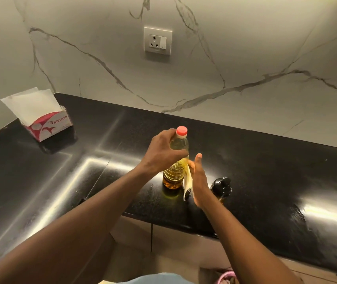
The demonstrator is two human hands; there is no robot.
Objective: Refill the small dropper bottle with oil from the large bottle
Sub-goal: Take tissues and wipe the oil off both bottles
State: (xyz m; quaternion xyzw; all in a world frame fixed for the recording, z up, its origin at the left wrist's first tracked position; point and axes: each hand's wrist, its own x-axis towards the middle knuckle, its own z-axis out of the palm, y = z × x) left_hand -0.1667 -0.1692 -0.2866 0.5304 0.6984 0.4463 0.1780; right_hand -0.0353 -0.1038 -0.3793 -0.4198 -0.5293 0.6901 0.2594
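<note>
Your left hand (163, 151) grips the bottle (173, 175) near its neck; right hand (200, 180), fingers straight, presses a tissue (188, 181) against it. Dropper bottle (221, 187) stands just beside, on the surface (276, 181).

A home kitchen: black stone counter (266, 181), marble backsplash (245, 58), wall socket (158, 40)

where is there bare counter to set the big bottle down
Bare countertop lies between the tissue box and the large bottle, and right of the small dropper bottle. Crowded at the front edge, where left hand, right hand and both bottles bunch together.
</note>
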